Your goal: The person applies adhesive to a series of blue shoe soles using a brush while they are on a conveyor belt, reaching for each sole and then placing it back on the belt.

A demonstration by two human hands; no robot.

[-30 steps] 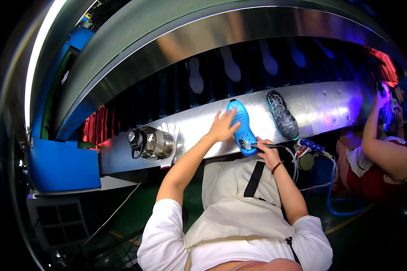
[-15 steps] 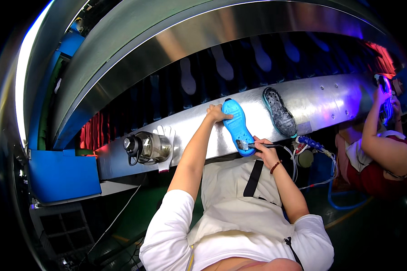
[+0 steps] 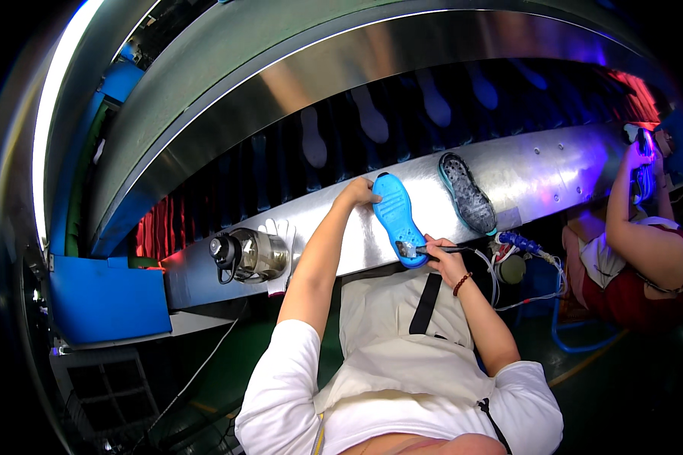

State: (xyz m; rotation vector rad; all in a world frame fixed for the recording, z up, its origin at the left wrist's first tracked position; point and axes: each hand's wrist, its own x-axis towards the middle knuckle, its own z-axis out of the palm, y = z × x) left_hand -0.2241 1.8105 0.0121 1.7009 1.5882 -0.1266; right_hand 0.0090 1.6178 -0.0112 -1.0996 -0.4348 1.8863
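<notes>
A bright blue shoe sole lies over the metal ledge in front of me, its heel and toe ends pointing away and towards me. My left hand grips its far left edge, thumb against the rim. In my right hand is a brush with a dark handle, and its bristles touch the near end of the sole's inner face. Thin tubing appears to run from the brush's handle end. Just right of the blue sole rests a dark, speckled sole with a teal rim.
A clear jug-like bottle with a black lid stands on the left of the metal ledge, beside a white glove. Beyond lies a dark conveyor opening with sole shapes. At far right a co-worker's arm reaches over the ledge.
My left thumb has drawn back from the blue sole's face to its edge. The brush stays on the near end, barely shifted. The whole view has tilted slightly.
</notes>
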